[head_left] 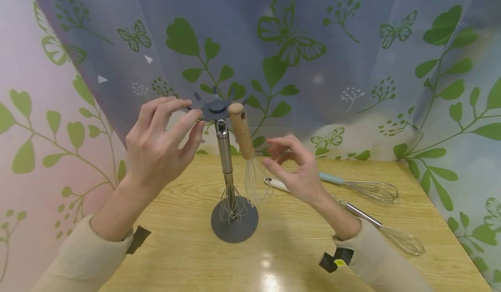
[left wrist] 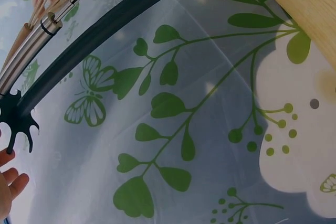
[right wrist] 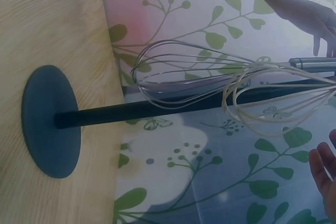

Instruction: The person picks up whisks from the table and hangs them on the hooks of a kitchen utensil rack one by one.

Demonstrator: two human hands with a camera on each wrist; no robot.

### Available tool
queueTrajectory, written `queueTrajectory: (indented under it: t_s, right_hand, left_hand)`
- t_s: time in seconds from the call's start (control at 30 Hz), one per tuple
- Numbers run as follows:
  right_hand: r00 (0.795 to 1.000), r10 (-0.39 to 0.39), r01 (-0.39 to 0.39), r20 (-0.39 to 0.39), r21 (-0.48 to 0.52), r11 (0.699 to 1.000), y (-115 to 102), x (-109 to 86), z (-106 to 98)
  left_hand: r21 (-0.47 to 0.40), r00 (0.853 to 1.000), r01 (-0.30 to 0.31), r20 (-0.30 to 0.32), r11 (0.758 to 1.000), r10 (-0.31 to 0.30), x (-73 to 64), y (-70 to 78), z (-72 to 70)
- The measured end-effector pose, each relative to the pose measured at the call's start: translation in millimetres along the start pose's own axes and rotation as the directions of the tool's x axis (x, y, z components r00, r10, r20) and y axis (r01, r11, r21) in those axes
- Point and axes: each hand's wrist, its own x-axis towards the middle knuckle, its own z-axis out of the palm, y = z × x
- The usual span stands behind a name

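Observation:
A dark grey stand point(head_left: 235, 234) with a round base and a ring of hooks at its top stands on the table. A whisk with a steel handle point(head_left: 224, 152) hangs from its front. Beside it, to the right, hangs a whisk with a wooden handle point(head_left: 242, 133), slightly tilted. My left hand point(head_left: 156, 140) is at the hooks, its fingertips touching one on the left point(left wrist: 11, 142). My right hand point(head_left: 295, 166) is just right of the wooden-handled whisk, fingers loosely bent, with nothing between finger and thumb.
To the right on the wooden table point(head_left: 176, 261) lie a whisk with a light blue handle point(head_left: 330, 178), a steel-handled whisk point(head_left: 364, 214) and a white handle point(head_left: 277, 184) partly hidden behind my right hand. A patterned curtain point(head_left: 235, 22) hangs behind the table.

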Motion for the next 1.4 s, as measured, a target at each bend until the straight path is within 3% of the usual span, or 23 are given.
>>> queueTrajectory:
  t_s: [0.73, 1.17, 1.4]
  right_hand:
    - [0.991, 0.125, -0.118, 0.047, -0.127, 0.985, 23.1, -21.0, -18.6]
    - [0.967, 0.229, -0.205, 0.107, -0.197, 0.959, 38.0, -30.4, -27.9]
    - [0.944, 0.298, -0.261, 0.138, -0.237, 0.936, 46.0, -34.2, -33.6]
  left_hand:
    - [-0.010, 1.000, 0.001, -0.002, 1.000, -0.001, -0.4, 0.7, -0.1]
    - [-0.005, 1.000, 0.002, -0.002, 1.000, -0.002, -0.7, 1.4, -0.1]
    - [0.004, 1.000, -0.004, -0.006, 1.000, 0.004, -0.2, 1.4, 0.4]
